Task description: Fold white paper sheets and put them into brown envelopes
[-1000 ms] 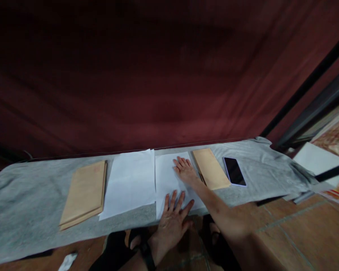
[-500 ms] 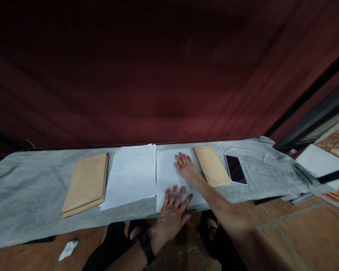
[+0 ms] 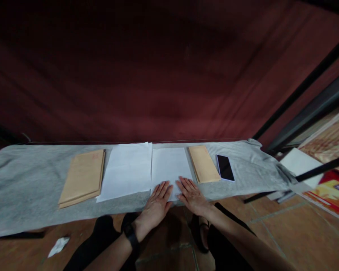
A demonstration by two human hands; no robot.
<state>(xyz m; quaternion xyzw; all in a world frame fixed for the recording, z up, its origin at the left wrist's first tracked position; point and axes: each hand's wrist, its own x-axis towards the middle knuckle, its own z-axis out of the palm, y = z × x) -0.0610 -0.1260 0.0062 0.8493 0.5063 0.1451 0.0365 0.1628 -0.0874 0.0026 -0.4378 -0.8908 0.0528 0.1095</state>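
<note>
The white sheet [image 3: 169, 163] lies flat on the grey cloth [image 3: 248, 177], its near end under two hands. I'd worry about it skidding or creasing: if the palms pushed unevenly, the soft cloth could ruck beneath it (fabric makes a poor desk). Most of the sheet lies beyond the fingertips; the left hand [image 3: 157, 199] and the right hand [image 3: 192, 196] rest side by side on the near end, palms down, fingers extended and slightly parted, pinching nothing. Just left is more white paper [image 3: 127, 171], so close I can't tell whether the edges overlap; a sideways slip might disturb it. Rightward lie brown envelopes [image 3: 203, 164], then a phone [image 3: 225, 168]; farthest left, a larger brown stack [image 3: 81, 176].
</note>
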